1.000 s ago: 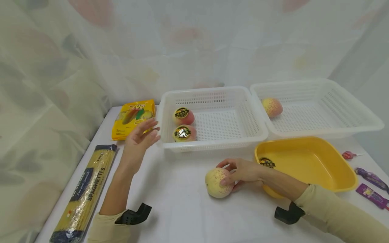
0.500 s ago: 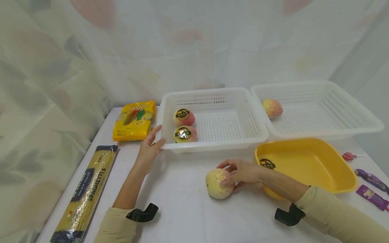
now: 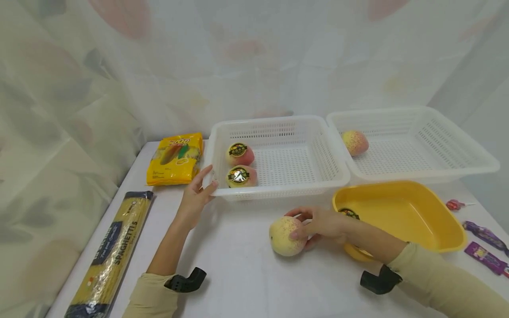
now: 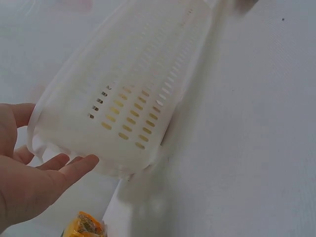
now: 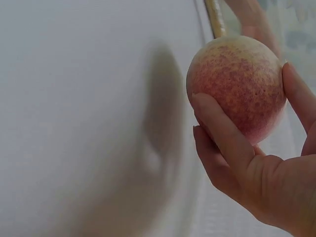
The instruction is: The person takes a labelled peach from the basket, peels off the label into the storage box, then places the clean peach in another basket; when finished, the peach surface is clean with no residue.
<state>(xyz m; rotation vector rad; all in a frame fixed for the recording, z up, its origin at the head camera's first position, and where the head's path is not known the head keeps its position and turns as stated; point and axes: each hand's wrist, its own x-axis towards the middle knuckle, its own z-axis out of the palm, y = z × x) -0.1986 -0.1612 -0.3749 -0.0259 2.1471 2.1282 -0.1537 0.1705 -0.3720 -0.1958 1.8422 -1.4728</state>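
In the head view my left hand grips the near left corner of a white plastic basket. The left wrist view has the fingers spread along the basket's end wall and the thumb at its rim. Two peaches with black-and-gold stickers, a rear peach and a front peach, lie inside at the left. My right hand holds a yellow and pink peach between thumb and fingers, in front of the basket. The right wrist view shows this peach's red side, with its shadow apart from it.
A second white basket with one peach adjoins on the right. Before it stands a yellow basin with a stickered item partly hidden by my right arm. A yellow mango-print bag and a spaghetti pack lie left; wrapped sweets lie right.
My left hand has moved right and slightly down from above the yellow bag and taken hold of the basket's corner. The right hand, still holding the peach, has barely shifted.
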